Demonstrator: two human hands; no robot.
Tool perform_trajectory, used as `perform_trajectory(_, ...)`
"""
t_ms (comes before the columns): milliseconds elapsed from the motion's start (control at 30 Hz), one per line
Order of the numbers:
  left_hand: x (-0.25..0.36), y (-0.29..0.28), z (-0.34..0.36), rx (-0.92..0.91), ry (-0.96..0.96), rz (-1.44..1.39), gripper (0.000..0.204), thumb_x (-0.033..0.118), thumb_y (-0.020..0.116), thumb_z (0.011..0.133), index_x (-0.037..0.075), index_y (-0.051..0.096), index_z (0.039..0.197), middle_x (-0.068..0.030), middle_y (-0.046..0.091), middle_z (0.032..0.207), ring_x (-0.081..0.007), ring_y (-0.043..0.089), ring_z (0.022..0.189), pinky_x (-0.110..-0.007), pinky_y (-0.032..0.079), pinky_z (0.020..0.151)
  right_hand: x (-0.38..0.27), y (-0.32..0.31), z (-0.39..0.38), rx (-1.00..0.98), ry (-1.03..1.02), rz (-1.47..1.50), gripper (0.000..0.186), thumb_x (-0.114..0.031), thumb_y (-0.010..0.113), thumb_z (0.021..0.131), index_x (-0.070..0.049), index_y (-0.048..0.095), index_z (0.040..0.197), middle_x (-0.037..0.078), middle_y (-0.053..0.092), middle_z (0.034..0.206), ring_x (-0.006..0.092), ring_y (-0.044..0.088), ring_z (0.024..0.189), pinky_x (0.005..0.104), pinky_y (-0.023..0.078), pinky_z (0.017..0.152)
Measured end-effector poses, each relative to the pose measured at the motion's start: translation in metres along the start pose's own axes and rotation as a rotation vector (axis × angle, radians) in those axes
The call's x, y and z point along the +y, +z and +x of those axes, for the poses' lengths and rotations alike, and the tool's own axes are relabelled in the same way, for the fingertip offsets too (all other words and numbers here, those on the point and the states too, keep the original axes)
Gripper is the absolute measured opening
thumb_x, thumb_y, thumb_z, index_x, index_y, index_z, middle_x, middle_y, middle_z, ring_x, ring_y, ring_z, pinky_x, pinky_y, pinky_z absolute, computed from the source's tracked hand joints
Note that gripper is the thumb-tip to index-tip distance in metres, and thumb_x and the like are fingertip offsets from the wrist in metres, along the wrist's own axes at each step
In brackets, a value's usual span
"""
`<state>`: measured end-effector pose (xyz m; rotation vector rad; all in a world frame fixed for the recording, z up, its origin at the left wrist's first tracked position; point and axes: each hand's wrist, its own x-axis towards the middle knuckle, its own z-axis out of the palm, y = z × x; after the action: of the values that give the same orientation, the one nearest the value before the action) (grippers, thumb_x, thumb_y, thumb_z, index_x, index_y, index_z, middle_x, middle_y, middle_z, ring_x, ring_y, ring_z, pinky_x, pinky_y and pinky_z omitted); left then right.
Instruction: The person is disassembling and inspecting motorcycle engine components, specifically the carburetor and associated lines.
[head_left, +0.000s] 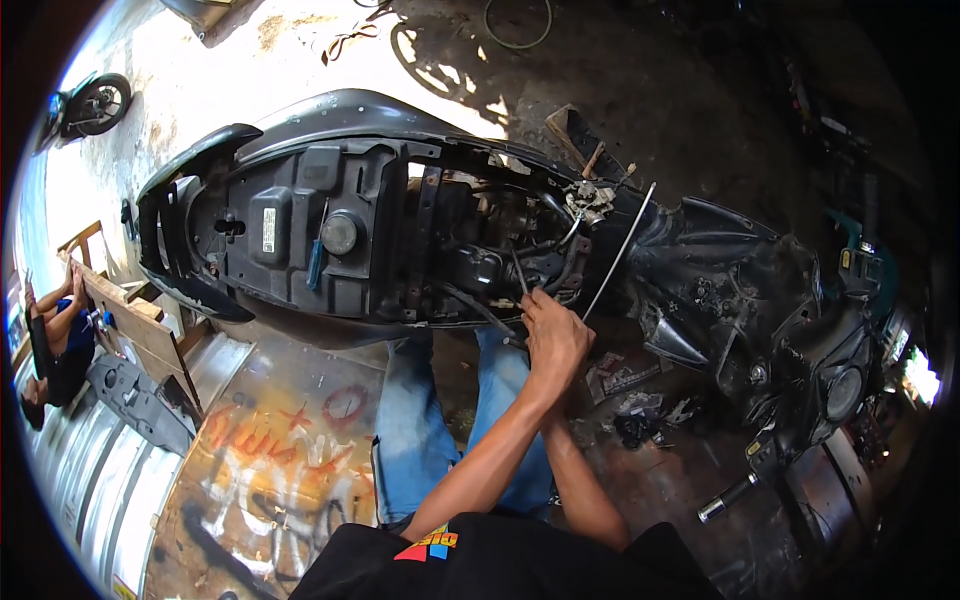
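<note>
My left hand is closed over the near edge of a black scooter body's open engine bay. Its fingertips meet the lower end of a thin dark rod; what they hold is not clear. My right forearm passes beneath the left one, and the right hand is hidden behind it. From beside the hands a long thin metal rod slants up to the far right. A short bar end sticks out left of my fingers. Frame tubes and engine parts lie in the bay.
A blue-handled screwdriver rests on the black underseat tray, beside a round cap. The scooter's front end extends right. Dark parts lie on the floor. At far left, another person sits by a wooden bench.
</note>
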<state>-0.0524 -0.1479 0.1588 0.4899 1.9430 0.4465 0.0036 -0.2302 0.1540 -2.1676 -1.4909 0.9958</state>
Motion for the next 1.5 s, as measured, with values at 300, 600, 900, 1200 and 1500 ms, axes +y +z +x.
perform_trajectory(300,-0.048,0.02,0.04,0.038,-0.323,-0.103,0.044,0.013,0.055,0.094,-0.015,0.04,0.125,-0.0458,0.062,0.102,-0.0568,0.064,0.103,-0.057,0.049,0.096,-0.018,-0.02,0.03,-0.089,0.069,-0.023,0.039,-0.002,0.07,0.086,-0.005,0.051,0.121,0.013,0.064,0.097,0.0262,0.063,0.089,0.0397,0.05,0.083)
perform_trajectory(600,-0.052,0.016,0.044,-0.091,-0.243,0.113,0.033,0.01,0.051,0.098,-0.011,0.05,0.123,-0.0369,0.068,0.102,-0.0485,0.07,0.1,-0.054,0.058,0.086,-0.057,-0.082,0.107,-0.515,-0.022,-0.181,0.041,0.001,0.068,0.084,-0.005,0.06,0.124,0.009,0.071,0.089,0.022,0.071,0.08,0.0351,0.056,0.075)
perform_trajectory(900,-0.043,0.003,0.049,-0.128,-0.444,-0.017,0.044,0.022,0.029,0.108,-0.01,0.055,0.123,-0.03,0.069,0.116,-0.0464,0.067,0.11,-0.054,0.055,0.096,-0.068,-0.082,0.116,-0.627,0.136,-0.025,0.048,0.009,0.063,0.085,-0.002,0.057,0.131,0.005,0.067,0.092,0.0111,0.066,0.084,0.0266,0.056,0.079)
perform_trajectory(1200,-0.053,-0.007,0.044,-0.106,-0.334,-0.155,0.034,0.01,0.054,0.096,-0.012,0.054,0.123,-0.0373,0.067,0.106,-0.0515,0.066,0.106,-0.054,0.055,0.092,-0.078,-0.066,0.127,-0.642,0.027,-0.158,0.047,0.002,0.066,0.084,-0.005,0.06,0.13,0.005,0.068,0.093,0.0118,0.064,0.087,0.0284,0.052,0.081)
perform_trajectory(1500,-0.045,-0.015,0.026,-0.089,-0.314,-0.131,0.034,0.006,0.047,0.096,-0.013,0.053,0.122,-0.0395,0.067,0.102,-0.0538,0.067,0.1,-0.057,0.054,0.09,-0.125,-0.077,0.141,-0.627,-0.076,-0.581,0.047,-0.011,0.072,0.089,-0.006,0.062,0.135,0.013,0.07,0.087,0.0186,0.068,0.078,0.0334,0.053,0.076)
